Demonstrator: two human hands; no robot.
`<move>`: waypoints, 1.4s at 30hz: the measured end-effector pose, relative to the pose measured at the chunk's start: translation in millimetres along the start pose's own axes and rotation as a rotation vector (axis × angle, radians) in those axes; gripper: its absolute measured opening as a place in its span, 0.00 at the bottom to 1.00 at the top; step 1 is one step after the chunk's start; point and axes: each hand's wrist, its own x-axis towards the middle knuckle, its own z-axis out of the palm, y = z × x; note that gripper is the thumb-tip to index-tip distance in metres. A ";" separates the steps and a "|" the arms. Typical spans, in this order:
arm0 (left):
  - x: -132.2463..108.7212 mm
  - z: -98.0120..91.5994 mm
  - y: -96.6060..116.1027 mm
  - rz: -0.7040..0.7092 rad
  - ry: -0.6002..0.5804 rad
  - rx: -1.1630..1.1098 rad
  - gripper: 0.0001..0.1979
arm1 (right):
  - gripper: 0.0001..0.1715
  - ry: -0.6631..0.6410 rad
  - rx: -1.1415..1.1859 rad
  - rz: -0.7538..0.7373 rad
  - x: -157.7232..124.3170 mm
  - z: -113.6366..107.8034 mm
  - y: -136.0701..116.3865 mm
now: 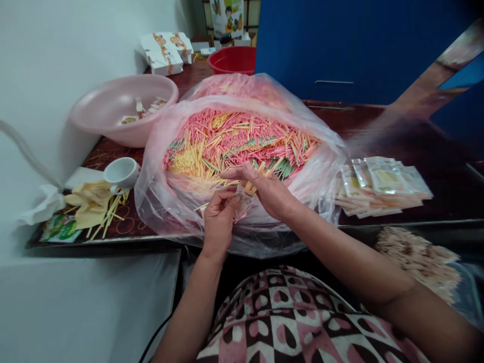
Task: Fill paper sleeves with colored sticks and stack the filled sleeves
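My left hand point(221, 217) and my right hand point(266, 190) meet above the near rim of a large clear plastic bag point(159, 191). Between their fingers is a small translucent sachet point(244, 200) holding a few thin coloured sticks. The bag lies open and is heaped with thin pink, yellow and green sticks point(234, 143). A few loose sticks lie close to my fingers. My right fingers reach over the sachet, partly hiding it.
A stack of sealed sachets point(380, 185) lies right of the bag on a dark red table point(378, 126). A pink basin point(124, 108), white cup point(121, 173), yellow sticks and a red basin point(232, 59) stand nearby. A wall bounds the left; a tan heap lies below right.
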 end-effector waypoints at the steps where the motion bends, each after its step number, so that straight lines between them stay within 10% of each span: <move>1: 0.1 0.1 0.0 -0.013 0.007 0.000 0.09 | 0.31 0.016 -0.040 -0.011 -0.9 0.8 -2.0; 21: 3.7 4.0 0.6 -0.096 0.058 0.022 0.15 | 0.32 -0.021 -0.131 -0.047 9.2 -4.0 8.2; 28: 3.2 0.5 2.5 0.009 0.134 0.069 0.12 | 0.35 0.110 -0.159 -0.020 0.0 -20.1 16.6; 42: -6.2 7.2 14.1 -0.210 0.089 -0.063 0.22 | 0.19 0.333 0.051 -0.068 -19.0 -18.2 14.3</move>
